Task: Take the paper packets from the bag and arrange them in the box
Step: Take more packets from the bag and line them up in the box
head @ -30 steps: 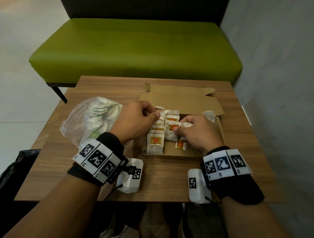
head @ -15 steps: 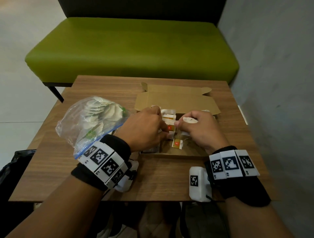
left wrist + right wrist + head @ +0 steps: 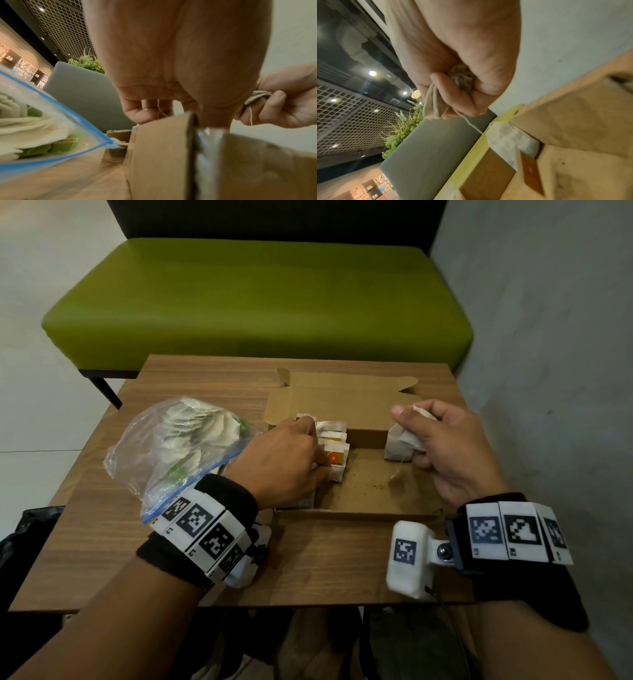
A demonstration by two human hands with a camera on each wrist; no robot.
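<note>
Cardboard forms the one open box (image 3: 363, 501) on your wooden table (image 3: 102, 542), a row of paper packets (image 3: 334, 445) standing at its left end. Your left hand (image 3: 284, 463) presses against that row, its grip hidden. Your right hand (image 3: 445, 446) clenches a crumpled bunch of packets (image 3: 399, 445) over the right end. One clear plastic bag (image 3: 178, 446), still holding packets, lies left.

On the tabletop (image 3: 318, 559) the box (image 3: 376, 494) sits right of the bag (image 3: 178, 446), with packets (image 3: 334, 445) standing in a row along its left side under the left hand (image 3: 284, 460), the right hand (image 3: 448, 446) over its right side, and a bench (image 3: 260, 302) behind.
</note>
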